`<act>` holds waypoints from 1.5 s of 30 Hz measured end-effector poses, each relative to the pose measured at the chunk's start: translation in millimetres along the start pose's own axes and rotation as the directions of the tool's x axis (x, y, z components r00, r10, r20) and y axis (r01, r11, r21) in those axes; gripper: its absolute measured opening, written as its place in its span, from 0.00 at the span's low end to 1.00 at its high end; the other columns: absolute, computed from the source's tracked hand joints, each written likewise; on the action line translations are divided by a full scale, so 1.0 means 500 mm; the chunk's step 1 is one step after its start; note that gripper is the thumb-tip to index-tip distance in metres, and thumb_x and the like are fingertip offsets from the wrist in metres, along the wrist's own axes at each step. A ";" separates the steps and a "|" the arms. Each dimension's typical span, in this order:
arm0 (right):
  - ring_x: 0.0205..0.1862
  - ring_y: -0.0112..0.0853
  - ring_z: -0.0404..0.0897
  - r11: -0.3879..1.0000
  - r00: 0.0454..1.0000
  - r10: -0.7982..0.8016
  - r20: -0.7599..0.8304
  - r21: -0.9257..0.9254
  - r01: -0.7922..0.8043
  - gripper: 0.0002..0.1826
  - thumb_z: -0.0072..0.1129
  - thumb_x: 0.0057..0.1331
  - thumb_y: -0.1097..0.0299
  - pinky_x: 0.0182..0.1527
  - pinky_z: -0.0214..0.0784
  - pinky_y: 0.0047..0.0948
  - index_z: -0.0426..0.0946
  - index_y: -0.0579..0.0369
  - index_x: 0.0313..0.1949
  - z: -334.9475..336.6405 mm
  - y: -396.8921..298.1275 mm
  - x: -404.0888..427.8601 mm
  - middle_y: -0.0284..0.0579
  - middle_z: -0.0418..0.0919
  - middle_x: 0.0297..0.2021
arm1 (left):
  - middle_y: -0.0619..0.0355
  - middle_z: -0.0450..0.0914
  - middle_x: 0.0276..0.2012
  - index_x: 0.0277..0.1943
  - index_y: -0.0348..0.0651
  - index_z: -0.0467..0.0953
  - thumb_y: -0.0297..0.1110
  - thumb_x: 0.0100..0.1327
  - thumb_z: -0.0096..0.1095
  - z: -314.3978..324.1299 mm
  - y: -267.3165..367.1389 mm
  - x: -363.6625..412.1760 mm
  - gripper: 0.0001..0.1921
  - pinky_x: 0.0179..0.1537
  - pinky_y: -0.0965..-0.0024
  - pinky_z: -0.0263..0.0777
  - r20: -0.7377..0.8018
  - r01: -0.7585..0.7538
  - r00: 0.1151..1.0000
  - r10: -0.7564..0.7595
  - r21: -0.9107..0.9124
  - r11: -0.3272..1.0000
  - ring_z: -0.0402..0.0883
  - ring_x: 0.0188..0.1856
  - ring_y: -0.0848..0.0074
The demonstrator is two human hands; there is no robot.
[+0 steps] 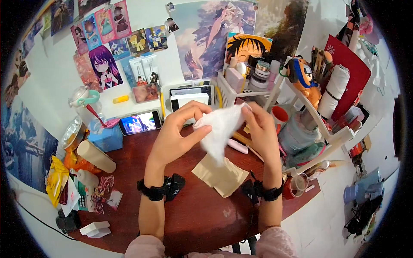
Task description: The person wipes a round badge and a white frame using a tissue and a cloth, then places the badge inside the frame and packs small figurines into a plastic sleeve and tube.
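Note:
A white cloth or soft tissue (222, 127) hangs in the air between my hands, its lower corner blurred. My left hand (185, 132) grips its left edge between thumb and fingers. At the upper right corner, my right hand (259, 124) pinches it. Beneath it, a beige folded cloth or paper (221, 175) lies on the dark red desk (200, 222). A black strap with a small device is around each wrist.
Left of my hands are a lit phone (140, 122), a blue box (106, 138), a beige cylinder (96, 156) and a white bottle. To the right stand a white rack (316, 119) and a clear cup (298, 184). A pink stick (237, 146) lies behind the cloth.

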State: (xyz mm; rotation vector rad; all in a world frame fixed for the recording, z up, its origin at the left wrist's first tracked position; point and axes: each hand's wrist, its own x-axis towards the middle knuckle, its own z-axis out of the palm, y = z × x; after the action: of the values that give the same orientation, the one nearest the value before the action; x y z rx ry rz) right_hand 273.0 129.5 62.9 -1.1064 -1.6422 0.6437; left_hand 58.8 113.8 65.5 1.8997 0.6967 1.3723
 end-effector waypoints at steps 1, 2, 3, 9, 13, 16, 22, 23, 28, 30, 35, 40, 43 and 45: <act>0.24 0.21 0.66 0.999 0.998 -0.039 -0.054 0.017 0.040 0.11 0.48 0.69 0.67 0.27 0.61 0.24 0.71 0.64 0.38 -0.001 0.009 0.005 0.40 0.71 0.21 | 0.53 0.73 0.45 0.30 0.36 0.68 0.24 0.58 0.61 -0.001 0.008 -0.001 0.07 0.58 0.67 0.60 0.044 0.041 0.998 -0.038 -0.059 0.997 0.70 0.49 0.76; 0.24 0.22 0.65 0.998 0.997 -0.048 -0.058 0.030 0.049 0.10 0.47 0.70 0.68 0.28 0.60 0.25 0.70 0.63 0.39 -0.004 0.016 0.008 0.41 0.69 0.21 | 0.52 0.74 0.46 0.30 0.35 0.69 0.24 0.59 0.60 -0.002 0.011 -0.003 0.07 0.58 0.67 0.60 0.090 0.084 0.993 -0.074 -0.116 0.990 0.70 0.49 0.77; 0.24 0.22 0.65 0.998 0.997 -0.047 -0.055 0.034 0.049 0.10 0.47 0.70 0.68 0.28 0.60 0.25 0.70 0.63 0.39 -0.002 0.016 0.009 0.41 0.69 0.21 | 0.52 0.74 0.46 0.30 0.35 0.69 0.24 0.59 0.60 -0.008 0.008 -0.006 0.07 0.58 0.67 0.60 0.088 0.086 0.993 -0.077 -0.112 0.990 0.70 0.49 0.77; 0.27 0.19 0.64 0.997 0.992 -0.062 -0.113 0.047 0.068 0.09 0.48 0.69 0.68 0.31 0.59 0.21 0.71 0.63 0.39 0.002 0.008 0.011 0.37 0.69 0.22 | 0.53 0.79 0.39 0.42 0.30 0.77 0.27 0.60 0.59 -0.011 0.000 -0.010 0.10 0.59 0.68 0.59 0.176 0.108 0.978 -0.113 0.038 0.993 0.75 0.45 0.73; 0.28 0.19 0.63 0.995 0.992 -0.074 -0.104 0.059 0.080 0.09 0.49 0.69 0.68 0.32 0.59 0.20 0.71 0.63 0.39 -0.004 0.000 0.007 0.35 0.68 0.23 | 0.55 0.78 0.46 0.49 0.30 0.76 0.29 0.60 0.63 -0.013 0.003 -0.009 0.16 0.58 0.72 0.60 0.325 0.266 0.898 -0.296 0.134 0.955 0.73 0.49 0.77; 0.28 0.19 0.63 0.997 0.996 -0.057 -0.062 0.054 0.061 0.10 0.49 0.70 0.68 0.32 0.59 0.20 0.72 0.63 0.39 -0.001 -0.003 0.004 0.34 0.68 0.23 | 0.56 0.78 0.49 0.51 0.31 0.75 0.31 0.60 0.65 0.001 -0.001 -0.014 0.18 0.56 0.74 0.63 0.340 0.396 0.852 -0.398 0.077 0.915 0.71 0.50 0.80; 0.33 0.22 0.70 0.995 0.998 -0.043 -0.052 0.083 0.048 0.11 0.51 0.68 0.67 0.39 0.64 0.22 0.71 0.61 0.45 0.000 0.015 0.014 0.38 0.74 0.30 | 0.61 0.81 0.41 0.51 0.32 0.75 0.32 0.63 0.63 0.012 -0.001 -0.012 0.16 0.46 0.75 0.70 0.218 0.349 0.920 -0.327 -0.070 0.935 0.75 0.42 0.84; 0.37 0.24 0.73 0.988 0.997 -0.001 -0.080 0.155 0.014 0.13 0.53 0.67 0.66 0.43 0.66 0.23 0.71 0.60 0.48 -0.001 0.015 0.014 0.40 0.76 0.34 | 0.61 0.81 0.41 0.51 0.32 0.76 0.32 0.64 0.62 0.005 0.006 -0.010 0.16 0.44 0.76 0.71 0.285 0.468 0.855 -0.433 -0.066 0.881 0.76 0.40 0.85; 0.50 0.32 0.72 0.978 0.977 -0.209 -0.031 -0.024 0.208 0.21 0.60 0.62 0.66 0.52 0.65 0.29 0.68 0.58 0.53 -0.006 0.001 0.006 0.47 0.72 0.50 | 0.61 0.82 0.40 0.48 0.32 0.76 0.33 0.65 0.60 0.003 -0.011 -0.008 0.14 0.42 0.77 0.72 0.094 0.453 0.891 -0.444 -0.130 0.882 0.78 0.39 0.83; 0.51 0.39 0.72 0.943 0.934 -0.315 0.170 -0.054 0.328 0.28 0.64 0.58 0.67 0.54 0.64 0.34 0.66 0.57 0.58 -0.008 -0.011 0.003 0.49 0.70 0.54 | 0.58 0.82 0.40 0.47 0.32 0.76 0.33 0.65 0.60 0.007 -0.017 -0.006 0.13 0.42 0.76 0.73 -0.011 0.423 0.900 -0.435 -0.215 0.880 0.80 0.40 0.81; 0.50 0.39 0.74 0.968 0.951 -0.249 0.181 0.016 0.250 0.32 0.66 0.56 0.69 0.53 0.66 0.35 0.65 0.54 0.60 0.042 -0.047 -0.017 0.47 0.72 0.54 | 0.56 0.80 0.44 0.52 0.32 0.71 0.30 0.65 0.58 0.016 -0.032 0.001 0.15 0.45 0.75 0.72 -0.097 0.376 0.904 -0.416 -0.282 0.883 0.78 0.44 0.80; 0.43 0.40 0.80 0.974 0.960 -0.167 0.225 -0.115 0.196 0.21 0.62 0.58 0.72 0.47 0.70 0.32 0.72 0.57 0.52 0.031 -0.023 -0.009 0.52 0.80 0.42 | 0.54 0.77 0.44 0.52 0.33 0.66 0.32 0.64 0.60 0.019 -0.043 0.005 0.18 0.44 0.75 0.71 -0.187 0.324 0.909 -0.373 -0.249 0.913 0.77 0.43 0.80; 0.41 0.40 0.82 0.975 0.969 -0.170 0.177 -0.113 0.191 0.13 0.60 0.60 0.72 0.47 0.71 0.32 0.76 0.62 0.44 0.034 -0.018 -0.011 0.52 0.81 0.38 | 0.53 0.78 0.45 0.55 0.35 0.64 0.32 0.63 0.62 0.022 -0.044 0.002 0.21 0.45 0.75 0.71 -0.231 0.357 0.888 -0.397 -0.196 0.913 0.77 0.45 0.79; 0.39 0.40 0.82 0.986 0.982 -0.079 0.174 -0.128 0.102 0.12 0.60 0.61 0.71 0.45 0.71 0.31 0.77 0.63 0.42 0.029 -0.021 -0.011 0.52 0.81 0.36 | 0.53 0.79 0.42 0.56 0.36 0.64 0.29 0.63 0.62 0.024 -0.037 -0.001 0.21 0.42 0.74 0.72 -0.147 0.376 0.890 -0.431 -0.297 0.878 0.79 0.42 0.77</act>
State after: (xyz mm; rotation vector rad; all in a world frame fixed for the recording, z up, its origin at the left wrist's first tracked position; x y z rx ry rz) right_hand 256.1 121.7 64.1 -1.0912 -1.8946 0.5851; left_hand 69.7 122.3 48.1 1.3197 0.9101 1.3227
